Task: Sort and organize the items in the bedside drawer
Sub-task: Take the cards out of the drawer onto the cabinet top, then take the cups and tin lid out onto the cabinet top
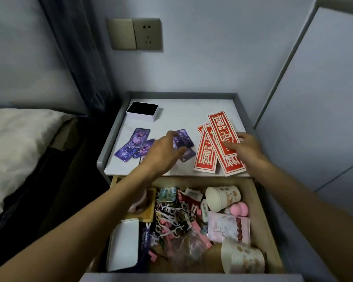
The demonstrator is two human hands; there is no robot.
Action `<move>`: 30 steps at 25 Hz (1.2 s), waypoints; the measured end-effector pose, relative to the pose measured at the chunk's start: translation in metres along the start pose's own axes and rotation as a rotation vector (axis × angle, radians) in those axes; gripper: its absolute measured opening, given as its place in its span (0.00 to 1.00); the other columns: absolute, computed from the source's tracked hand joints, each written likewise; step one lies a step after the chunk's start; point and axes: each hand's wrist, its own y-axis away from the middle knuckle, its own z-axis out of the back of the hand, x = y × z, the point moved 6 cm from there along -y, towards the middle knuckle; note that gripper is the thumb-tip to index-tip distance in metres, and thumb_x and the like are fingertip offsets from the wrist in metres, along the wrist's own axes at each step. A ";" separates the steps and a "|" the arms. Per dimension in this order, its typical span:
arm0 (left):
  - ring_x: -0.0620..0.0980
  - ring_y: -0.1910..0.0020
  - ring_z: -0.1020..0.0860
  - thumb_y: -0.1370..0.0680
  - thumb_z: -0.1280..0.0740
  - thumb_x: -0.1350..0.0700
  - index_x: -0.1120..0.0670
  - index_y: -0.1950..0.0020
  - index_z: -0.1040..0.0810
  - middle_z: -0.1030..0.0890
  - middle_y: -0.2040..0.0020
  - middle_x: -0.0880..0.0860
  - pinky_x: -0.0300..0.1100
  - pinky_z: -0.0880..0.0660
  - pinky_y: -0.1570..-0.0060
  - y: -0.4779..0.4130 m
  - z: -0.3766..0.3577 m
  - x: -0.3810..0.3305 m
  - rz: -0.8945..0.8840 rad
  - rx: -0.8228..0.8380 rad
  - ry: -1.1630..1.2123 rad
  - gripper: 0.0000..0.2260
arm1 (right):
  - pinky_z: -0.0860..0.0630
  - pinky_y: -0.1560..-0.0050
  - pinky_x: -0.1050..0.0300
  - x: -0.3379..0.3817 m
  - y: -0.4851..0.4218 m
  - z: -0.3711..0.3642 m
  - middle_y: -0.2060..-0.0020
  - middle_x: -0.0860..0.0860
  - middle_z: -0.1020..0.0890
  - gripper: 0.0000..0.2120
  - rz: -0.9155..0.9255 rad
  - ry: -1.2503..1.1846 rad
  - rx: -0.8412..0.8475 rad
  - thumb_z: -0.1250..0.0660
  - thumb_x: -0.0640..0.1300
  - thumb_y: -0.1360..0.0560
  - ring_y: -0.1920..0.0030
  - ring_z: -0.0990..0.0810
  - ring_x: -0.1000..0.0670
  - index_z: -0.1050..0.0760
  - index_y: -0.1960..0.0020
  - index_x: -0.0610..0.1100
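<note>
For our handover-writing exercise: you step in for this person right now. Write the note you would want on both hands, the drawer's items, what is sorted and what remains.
Left hand: reaches over the purple cards on the nightstand top, fingers on one card; whether it pinches it is unclear.
Right hand: open, fingers flat on the red paper strips.
Done: cards and strips lie in two groups on top, with a white box behind them.
Left: the open drawer is jumbled, holding a white case, two paper cups, a pink packet and loose clips.
</note>
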 end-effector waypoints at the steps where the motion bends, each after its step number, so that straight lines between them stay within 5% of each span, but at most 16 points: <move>1: 0.56 0.33 0.29 0.21 0.35 0.47 0.52 0.26 0.34 0.28 0.29 0.56 0.45 0.30 0.42 -0.008 -0.009 0.004 -0.080 0.038 -0.194 0.24 | 0.17 0.59 0.51 -0.005 -0.017 0.005 0.49 0.49 0.16 0.19 -0.008 0.058 -0.033 0.29 0.46 0.24 0.60 0.14 0.50 0.28 0.35 0.48; 4: 0.60 0.22 0.50 0.21 0.41 0.38 0.46 0.22 0.44 0.48 0.20 0.56 0.58 0.48 0.25 -0.016 -0.043 0.034 -0.177 0.272 -0.568 0.30 | 0.19 0.61 0.56 -0.011 -0.042 0.010 0.41 0.48 0.19 0.25 0.062 0.326 -0.134 0.30 0.48 0.23 0.57 0.16 0.51 0.33 0.29 0.48; 7: 0.59 0.21 0.56 0.21 0.42 0.36 0.45 0.21 0.49 0.54 0.19 0.55 0.60 0.52 0.25 -0.019 -0.052 0.054 -0.170 0.320 -0.606 0.32 | 0.24 0.41 0.48 -0.011 -0.042 0.000 0.34 0.46 0.26 0.27 0.293 0.721 -0.220 0.33 0.53 0.22 0.38 0.25 0.45 0.35 0.27 0.47; 9: 0.58 0.21 0.54 0.21 0.41 0.36 0.46 0.21 0.49 0.52 0.20 0.56 0.59 0.50 0.25 -0.018 -0.052 0.059 -0.205 0.285 -0.586 0.33 | 0.31 0.31 0.45 -0.009 -0.017 -0.017 0.32 0.46 0.30 0.25 0.459 0.779 -0.212 0.32 0.51 0.22 0.32 0.32 0.45 0.33 0.28 0.46; 11: 0.58 0.22 0.49 0.21 0.39 0.38 0.46 0.21 0.46 0.47 0.20 0.57 0.56 0.46 0.25 -0.011 -0.042 0.053 -0.265 0.206 -0.538 0.32 | 0.28 0.35 0.51 -0.006 0.020 -0.036 0.36 0.48 0.27 0.18 0.655 0.661 -0.091 0.32 0.43 0.23 0.36 0.30 0.49 0.27 0.34 0.45; 15: 0.53 0.41 0.23 0.22 0.32 0.52 0.50 0.32 0.28 0.24 0.36 0.53 0.47 0.24 0.46 0.052 -0.011 0.037 -0.532 0.078 -0.430 0.19 | 0.24 0.45 0.57 -0.034 0.102 -0.071 0.47 0.55 0.19 0.09 0.818 0.787 0.478 0.33 0.43 0.22 0.47 0.22 0.56 0.20 0.43 0.50; 17: 0.51 0.43 0.21 0.23 0.33 0.60 0.49 0.33 0.26 0.22 0.39 0.51 0.48 0.23 0.48 0.092 -0.028 0.056 -0.623 0.299 -0.509 0.19 | 0.24 0.45 0.55 -0.068 0.121 -0.079 0.43 0.57 0.20 0.11 0.702 0.994 0.698 0.33 0.46 0.22 0.46 0.21 0.56 0.22 0.40 0.54; 20: 0.55 0.36 0.26 0.21 0.40 0.64 0.51 0.32 0.25 0.22 0.37 0.54 0.51 0.27 0.40 0.125 -0.062 0.103 -0.672 0.604 -0.817 0.19 | 0.22 0.48 0.52 -0.103 0.128 -0.076 0.43 0.54 0.21 0.13 0.570 1.208 0.754 0.31 0.48 0.24 0.46 0.21 0.52 0.23 0.40 0.52; 25: 0.58 0.46 0.20 0.27 0.35 0.66 0.55 0.40 0.21 0.18 0.47 0.57 0.50 0.23 0.52 0.120 -0.063 0.123 -0.752 0.524 -0.875 0.17 | 0.25 0.52 0.57 -0.117 0.121 -0.052 0.46 0.54 0.24 0.21 0.282 1.344 0.732 0.30 0.61 0.27 0.50 0.24 0.54 0.25 0.40 0.51; 30: 0.56 0.33 0.30 0.24 0.34 0.62 0.54 0.29 0.32 0.25 0.34 0.56 0.52 0.30 0.35 0.111 -0.067 0.137 -0.579 0.622 -1.083 0.24 | 0.27 0.49 0.57 -0.133 0.127 -0.038 0.42 0.54 0.25 0.24 -0.035 1.431 0.977 0.31 0.61 0.28 0.46 0.26 0.53 0.30 0.35 0.56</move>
